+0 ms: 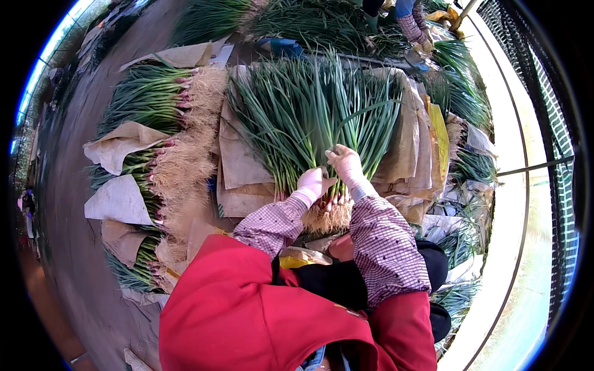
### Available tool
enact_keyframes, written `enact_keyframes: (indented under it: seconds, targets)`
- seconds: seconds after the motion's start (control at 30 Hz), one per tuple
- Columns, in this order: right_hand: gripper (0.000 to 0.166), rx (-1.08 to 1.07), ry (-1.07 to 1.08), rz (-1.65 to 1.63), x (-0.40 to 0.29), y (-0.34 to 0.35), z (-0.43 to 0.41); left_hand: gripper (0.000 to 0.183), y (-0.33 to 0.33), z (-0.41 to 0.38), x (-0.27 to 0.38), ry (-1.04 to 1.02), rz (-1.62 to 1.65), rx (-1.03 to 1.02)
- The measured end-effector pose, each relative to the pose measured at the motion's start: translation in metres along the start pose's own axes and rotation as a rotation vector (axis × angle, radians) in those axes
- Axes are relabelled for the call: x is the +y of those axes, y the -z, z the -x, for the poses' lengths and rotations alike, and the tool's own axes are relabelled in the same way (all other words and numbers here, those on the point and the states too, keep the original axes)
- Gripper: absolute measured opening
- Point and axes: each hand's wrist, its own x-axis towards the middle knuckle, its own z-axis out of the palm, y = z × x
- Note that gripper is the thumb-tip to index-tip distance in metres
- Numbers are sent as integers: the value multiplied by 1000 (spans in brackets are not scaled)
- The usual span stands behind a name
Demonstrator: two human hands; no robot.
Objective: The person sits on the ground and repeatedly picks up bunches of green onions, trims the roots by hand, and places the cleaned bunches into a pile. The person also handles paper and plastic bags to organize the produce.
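A wide pile of green onions (297,111) lies before me on stacked cloth sheets (246,162), leaves pointing away and the pale roots (329,218) towards me. My left hand (314,182), in a pale glove, rests on the lower stems with its thumb out. Close to its right, my right hand (346,163), gloved as well, is bent over the stems with its fingers curled. The two hands are slightly apart. Whether either hand grips any stems cannot be told, as the fingers hide what lies under them.
Bundles of green onions (144,95) with roots facing inward stand in a row on the left, partly under cloth flaps (118,199). More onion leaves (315,23) lie beyond. A co-worker's gloved hands (424,46) are at the top right. Wrapped bundles (473,167) line the right side.
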Motion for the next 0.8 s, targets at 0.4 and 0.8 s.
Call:
enact_keyframes:
  seconds: [0.4, 0.8]
  targets:
    - [23, -135, -83, -60, -77, 89, 68, 26, -21, -22, -30, -46, 313, -35]
    - [26, 143, -236, 58, 35, 286, 180, 17, 42, -80, -66, 39, 912, 346]
